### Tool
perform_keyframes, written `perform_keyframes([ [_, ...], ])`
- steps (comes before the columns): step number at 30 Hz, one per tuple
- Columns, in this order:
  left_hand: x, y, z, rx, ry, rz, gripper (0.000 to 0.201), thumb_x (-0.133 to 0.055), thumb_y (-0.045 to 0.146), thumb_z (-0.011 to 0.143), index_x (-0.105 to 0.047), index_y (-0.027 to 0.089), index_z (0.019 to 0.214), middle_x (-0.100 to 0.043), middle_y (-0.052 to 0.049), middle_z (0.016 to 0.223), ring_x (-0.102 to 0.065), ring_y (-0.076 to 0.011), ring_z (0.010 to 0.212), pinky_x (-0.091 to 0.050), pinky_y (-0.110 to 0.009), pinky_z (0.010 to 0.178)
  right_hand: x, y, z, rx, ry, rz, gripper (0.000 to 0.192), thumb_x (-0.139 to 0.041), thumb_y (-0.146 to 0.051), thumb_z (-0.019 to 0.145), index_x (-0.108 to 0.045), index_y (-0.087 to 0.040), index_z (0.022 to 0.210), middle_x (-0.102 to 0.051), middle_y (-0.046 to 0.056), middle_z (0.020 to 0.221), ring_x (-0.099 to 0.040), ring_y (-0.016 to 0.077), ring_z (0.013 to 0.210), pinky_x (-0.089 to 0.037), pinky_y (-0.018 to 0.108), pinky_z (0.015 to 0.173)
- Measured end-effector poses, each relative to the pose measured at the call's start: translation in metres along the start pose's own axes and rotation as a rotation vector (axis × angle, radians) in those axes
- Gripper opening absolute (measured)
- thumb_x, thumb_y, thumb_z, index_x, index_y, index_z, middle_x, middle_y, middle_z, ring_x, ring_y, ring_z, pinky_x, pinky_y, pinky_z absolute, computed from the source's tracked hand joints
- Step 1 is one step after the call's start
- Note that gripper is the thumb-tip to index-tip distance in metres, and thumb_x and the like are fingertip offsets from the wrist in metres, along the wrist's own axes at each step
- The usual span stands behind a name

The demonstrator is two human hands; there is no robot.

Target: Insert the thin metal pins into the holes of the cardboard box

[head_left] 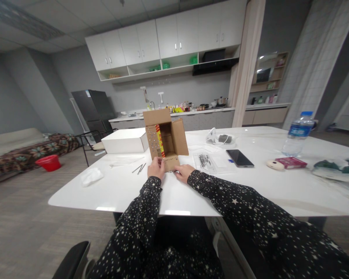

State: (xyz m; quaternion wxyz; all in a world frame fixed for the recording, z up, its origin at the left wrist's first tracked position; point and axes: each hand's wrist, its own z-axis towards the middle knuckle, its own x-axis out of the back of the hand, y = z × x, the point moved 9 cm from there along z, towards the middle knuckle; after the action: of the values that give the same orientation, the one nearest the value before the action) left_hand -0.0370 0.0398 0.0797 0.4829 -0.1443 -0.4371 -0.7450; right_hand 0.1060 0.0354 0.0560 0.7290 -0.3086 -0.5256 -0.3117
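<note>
A small brown cardboard box [165, 136] stands open on the white table [128, 193], flaps spread, with a red and yellow strip inside. My left hand [156, 168] grips the box's lower left front edge. My right hand [184, 172] rests at its lower right front, fingers touching the front flap. Both sleeves are dark with white stars.
A white flat box [125, 140] lies left of the carton, two thin dark sticks [139, 168] and crumpled tissue [90, 176] nearer. To the right lie a clear bag of small parts [205, 161], a black phone [239, 158], a water bottle [298, 133], and a red packet [291, 162].
</note>
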Motion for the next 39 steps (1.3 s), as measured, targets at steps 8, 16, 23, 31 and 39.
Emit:
perform_keyframes([
  [8,-0.003,-0.001,-0.001,0.004,-0.032,0.052,0.020,-0.052,0.021,0.078,-0.050,0.022,0.097,-0.065,-0.003,0.093,-0.061,-0.0177,0.086,-0.043,-0.030,0.076,-0.002,0.001,0.001,0.017,0.017,0.006,0.029,-0.042,-0.028,0.086,-0.063,-0.025,0.106,-0.070,0.003,0.097,-0.063,0.0182,0.086,-0.040,0.027,0.074],
  [16,-0.003,-0.004,-0.001,0.045,-0.053,0.181,0.022,-0.052,0.018,0.075,-0.050,0.021,0.097,-0.060,-0.006,0.099,-0.058,-0.0219,0.094,-0.044,-0.034,0.077,-0.002,0.001,0.002,0.018,0.034,0.001,0.028,-0.043,-0.028,0.086,-0.063,-0.025,0.105,-0.070,0.003,0.097,-0.063,0.0183,0.085,-0.040,0.027,0.073],
  [23,-0.005,0.004,-0.001,-0.095,-0.025,0.102,0.016,-0.050,0.028,0.084,-0.060,0.022,0.095,-0.062,-0.005,0.094,-0.059,-0.0190,0.091,-0.044,-0.032,0.082,-0.005,0.003,0.003,0.022,0.031,-0.001,0.028,-0.044,-0.028,0.086,-0.063,-0.025,0.106,-0.070,0.003,0.097,-0.063,0.0185,0.087,-0.041,0.026,0.075],
  [31,0.000,0.001,0.004,-0.205,0.091,0.002,0.023,-0.046,0.034,0.089,-0.064,0.022,0.096,-0.067,-0.005,0.092,-0.061,-0.0184,0.087,-0.045,-0.032,0.081,-0.003,0.001,0.001,0.007,0.007,0.001,0.029,-0.043,-0.029,0.088,-0.063,-0.025,0.108,-0.070,0.004,0.097,-0.063,0.0184,0.088,-0.041,0.026,0.076],
  [39,0.015,-0.017,0.006,-0.053,0.224,-0.103,0.032,-0.042,0.037,0.089,-0.065,0.017,0.097,-0.068,-0.008,0.093,-0.060,-0.0164,0.077,-0.047,-0.030,0.079,-0.003,0.002,0.001,0.019,0.016,0.006,0.029,-0.043,-0.028,0.088,-0.062,-0.025,0.109,-0.070,0.004,0.098,-0.063,0.0183,0.087,-0.041,0.027,0.075],
])
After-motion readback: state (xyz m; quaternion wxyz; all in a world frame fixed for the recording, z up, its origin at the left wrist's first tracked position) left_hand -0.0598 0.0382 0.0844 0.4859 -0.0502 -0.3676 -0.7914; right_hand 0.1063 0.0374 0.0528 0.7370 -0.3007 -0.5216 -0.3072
